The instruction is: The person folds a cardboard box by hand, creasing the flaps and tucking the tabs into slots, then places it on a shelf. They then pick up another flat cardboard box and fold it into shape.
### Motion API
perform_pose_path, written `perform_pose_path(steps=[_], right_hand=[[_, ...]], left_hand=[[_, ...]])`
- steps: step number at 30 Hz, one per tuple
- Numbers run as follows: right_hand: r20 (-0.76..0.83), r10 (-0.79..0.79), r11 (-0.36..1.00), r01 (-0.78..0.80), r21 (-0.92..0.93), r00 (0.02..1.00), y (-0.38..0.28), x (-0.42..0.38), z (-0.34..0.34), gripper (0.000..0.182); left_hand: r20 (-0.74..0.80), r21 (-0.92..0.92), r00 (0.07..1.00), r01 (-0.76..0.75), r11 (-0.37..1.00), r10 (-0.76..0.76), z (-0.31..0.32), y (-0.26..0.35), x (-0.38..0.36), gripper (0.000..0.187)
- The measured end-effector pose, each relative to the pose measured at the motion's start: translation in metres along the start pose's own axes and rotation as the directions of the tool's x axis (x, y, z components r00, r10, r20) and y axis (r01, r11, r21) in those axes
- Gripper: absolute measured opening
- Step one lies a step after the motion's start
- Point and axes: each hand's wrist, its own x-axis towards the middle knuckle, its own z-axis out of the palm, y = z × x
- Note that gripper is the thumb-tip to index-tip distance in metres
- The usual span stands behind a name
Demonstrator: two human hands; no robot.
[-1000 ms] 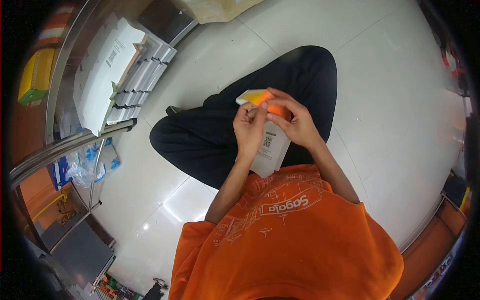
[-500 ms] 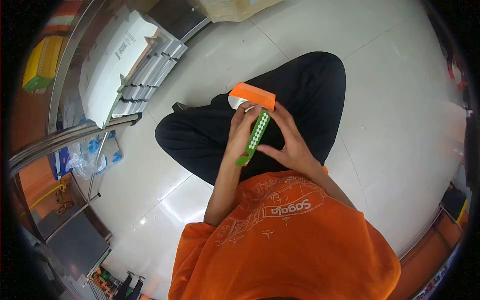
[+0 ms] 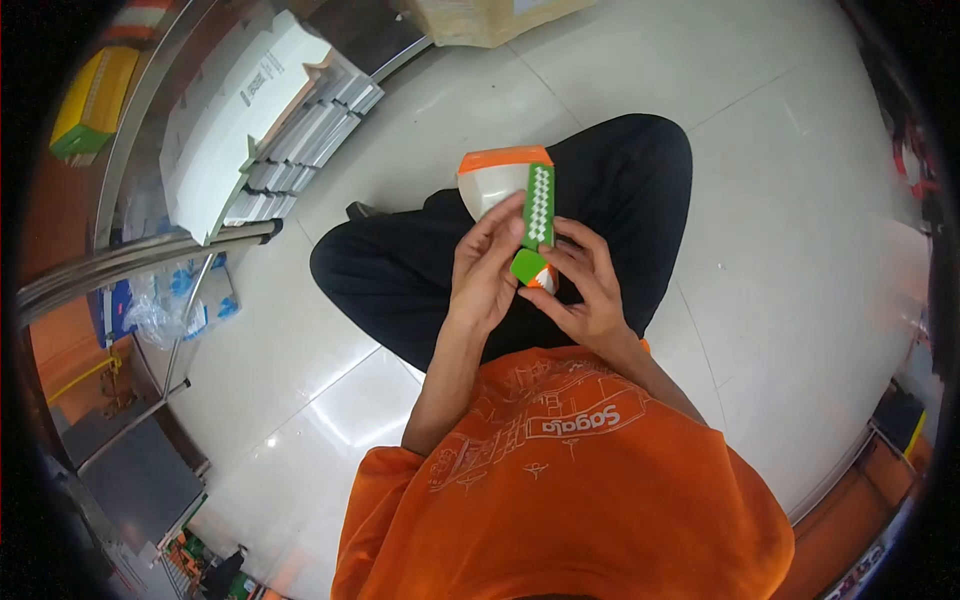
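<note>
Between my hands, above my crossed legs, is a partly folded cardboard carton [image 3: 540, 205]. One narrow side is green with white diamonds, the far edge is orange, and a curved whitish inner face shows. My left hand [image 3: 482, 268] grips it from the left, fingers bent against the green strip. On the near end, my right hand [image 3: 592, 285] pinches a small folded flap [image 3: 534, 268], green with orange and white. The fingertips behind the carton are hidden.
A stack of flat white cardboard sheets [image 3: 255, 115] leans by a metal rack at upper left. A yellow and green box [image 3: 95, 105] sits behind it. Plastic bags [image 3: 180, 300] lie below the rack. A brown carton [image 3: 490, 18] is on the tiled floor ahead.
The carton has turned so its whitish inner face shows more. Its lower green end is now bent into a flap, and my right thumb and fingers have closed on it.
</note>
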Motion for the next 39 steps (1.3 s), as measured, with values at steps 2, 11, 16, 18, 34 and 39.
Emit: perform_pose_path(steps=[2, 11, 16, 18, 34, 39], right_hand=[[-0.089, 0.034, 0.997, -0.041, -0.072, 0.995, 0.0, 0.002, -0.008, 0.05], [-0.205, 0.263, 0.965, -0.254, 0.071, 0.943, 0.008, 0.007, -0.037, 0.035], [-0.303, 0.292, 0.947, -0.318, -0.039, 0.907, 0.008, 0.008, -0.048, 0.014], [-0.299, 0.334, 0.932, -0.361, -0.039, 0.894, 0.006, 0.008, -0.056, 0.013], [0.027, 0.473, 0.87, -0.461, -0.175, 0.881, 0.016, -0.009, -0.137, 0.019], [0.06, 0.511, 0.846, -0.489, -0.212, 0.858, 0.017, -0.009, -0.146, 0.017]], left_hand=[[0.183, 0.051, 0.983, -0.045, 0.998, 0.035, 0.011, -0.003, -0.008, 0.04], [0.077, 0.264, 0.996, 0.025, 0.964, -0.047, 0.013, -0.036, 0.002, 0.027], [-0.069, 0.2, 0.982, 0.188, 0.962, -0.178, 0.03, -0.045, 0.002, 0.028], [-0.016, 0.033, 0.968, 0.249, 0.968, -0.249, 0.033, -0.052, 0.002, 0.029], [0.006, 0.0, 0.906, 0.423, 0.906, -0.423, 0.058, -0.102, 0.023, 0.032], [0.028, -0.016, 0.91, 0.413, 0.91, -0.413, 0.06, -0.11, 0.017, 0.034]])
